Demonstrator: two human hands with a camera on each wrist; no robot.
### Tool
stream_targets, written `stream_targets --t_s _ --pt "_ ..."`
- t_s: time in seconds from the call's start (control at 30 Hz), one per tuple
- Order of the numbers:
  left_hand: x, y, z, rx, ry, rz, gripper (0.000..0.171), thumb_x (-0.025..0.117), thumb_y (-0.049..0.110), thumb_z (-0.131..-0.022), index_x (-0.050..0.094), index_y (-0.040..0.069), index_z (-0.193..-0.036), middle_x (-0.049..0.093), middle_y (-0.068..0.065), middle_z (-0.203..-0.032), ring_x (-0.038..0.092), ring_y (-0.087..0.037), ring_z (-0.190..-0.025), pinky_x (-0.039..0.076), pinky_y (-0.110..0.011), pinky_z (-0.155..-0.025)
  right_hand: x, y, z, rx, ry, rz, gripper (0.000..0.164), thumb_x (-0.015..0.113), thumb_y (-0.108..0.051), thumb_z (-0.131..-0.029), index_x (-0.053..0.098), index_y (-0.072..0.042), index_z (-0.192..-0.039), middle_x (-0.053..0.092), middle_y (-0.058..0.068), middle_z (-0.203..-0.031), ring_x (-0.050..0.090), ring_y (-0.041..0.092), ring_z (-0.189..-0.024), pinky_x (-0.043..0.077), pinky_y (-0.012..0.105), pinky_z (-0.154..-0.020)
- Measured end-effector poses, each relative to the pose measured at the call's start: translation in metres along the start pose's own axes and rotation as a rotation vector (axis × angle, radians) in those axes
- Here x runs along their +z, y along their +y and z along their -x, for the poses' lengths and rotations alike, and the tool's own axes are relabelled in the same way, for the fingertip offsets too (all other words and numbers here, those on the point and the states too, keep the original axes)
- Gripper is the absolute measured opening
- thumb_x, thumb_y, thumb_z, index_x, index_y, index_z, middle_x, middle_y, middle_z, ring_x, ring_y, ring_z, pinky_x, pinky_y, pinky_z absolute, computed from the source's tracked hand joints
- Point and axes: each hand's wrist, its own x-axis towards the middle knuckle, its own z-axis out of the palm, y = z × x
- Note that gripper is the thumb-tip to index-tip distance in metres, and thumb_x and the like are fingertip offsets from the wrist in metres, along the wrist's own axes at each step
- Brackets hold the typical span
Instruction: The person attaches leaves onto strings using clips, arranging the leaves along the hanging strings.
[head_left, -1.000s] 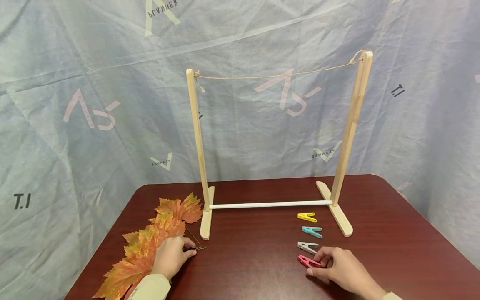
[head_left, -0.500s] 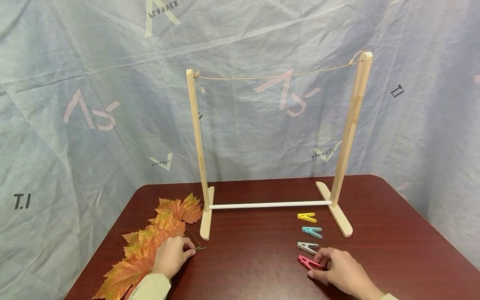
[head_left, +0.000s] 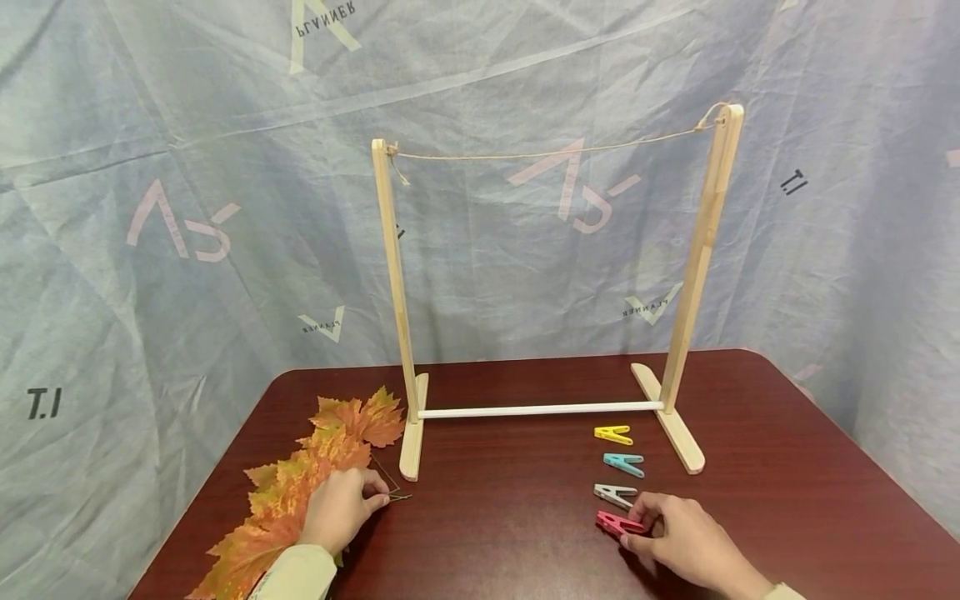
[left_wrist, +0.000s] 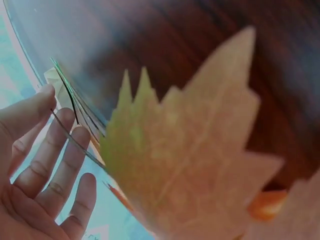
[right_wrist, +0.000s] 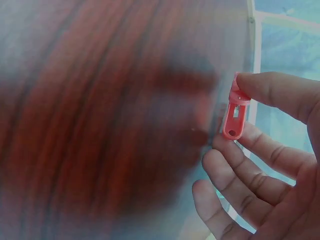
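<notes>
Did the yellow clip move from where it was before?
No. In the head view, the yellow clip lies in the same spot, judged against the right wooden foot, just left of it.

Left hand (head_left: 339,507) pinches between thumb and fingertip; right hand (head_left: 684,537) pinches likewise, other fingers bent.

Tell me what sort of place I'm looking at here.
Probably a curtained-off booth with a staged tabletop setup. A printed grey cloth surrounds the far side of the dark red table, where a corded wooden frame stands near lined-up clothespins.
</notes>
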Motion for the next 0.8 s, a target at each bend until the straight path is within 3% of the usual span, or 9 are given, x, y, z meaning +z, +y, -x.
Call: stream_targets --t_s 0.27,0.4,0.57,0.8 --pt "-0.008 0.002 -0.002 0.029 0.060 -0.036 0.009 0.085 0.020 -0.082 0.077 0.023 -0.080 0.071 0.007 -0.076 0.059 -0.010 -0.058 0.045 -0.036 -0.050 -0.008 0.000 -0.001 -0.142 0.028 -0.045 0.019 0.083 -0.023 -0.083 0.066 -0.017 -0.088 0.059 -0.012 -0.065 0.049 0.000 -0.056 0.039 0.024 -0.050" --pt "-0.013 0.000 -0.003 0.013 0.043 -0.019 0.008 0.084 0.021 -0.084 0.077 0.023 -0.080 0.069 0.008 -0.070 0.055 -0.008 -0.056 0.043 -0.034 -0.049 -0.010 -0.002 -0.004 -0.176 0.039 -0.053 0.018 0.083 -0.021 -0.083 0.067 -0.017 -0.089 0.064 -0.012 -0.072 0.057 -0.001 -0.064 0.045 0.024 -0.056" --pt "-0.021 0.002 -0.006 -0.005 0.007 -0.014 0.009 0.083 0.020 -0.085 0.077 0.023 -0.079 0.066 0.009 -0.068 0.051 -0.008 -0.056 0.040 -0.032 -0.049 -0.012 -0.005 -0.006 -0.162 0.028 -0.059 0.017 0.083 -0.020 -0.084 0.067 -0.016 -0.090 0.067 -0.010 -0.079 0.063 0.001 -0.072 0.050 0.025 -0.062" --pt "-0.029 0.006 -0.012 0.008 -0.017 -0.031 0.010 0.084 0.020 -0.084 0.078 0.025 -0.078 0.071 0.010 -0.078 0.059 -0.008 -0.065 0.048 -0.036 -0.056 -0.014 -0.010 -0.010 -0.167 0.043 -0.046 0.017 0.081 -0.022 -0.086 0.069 -0.015 -0.095 0.068 -0.010 -0.079 0.062 0.002 -0.070 0.049 0.026 -0.062"
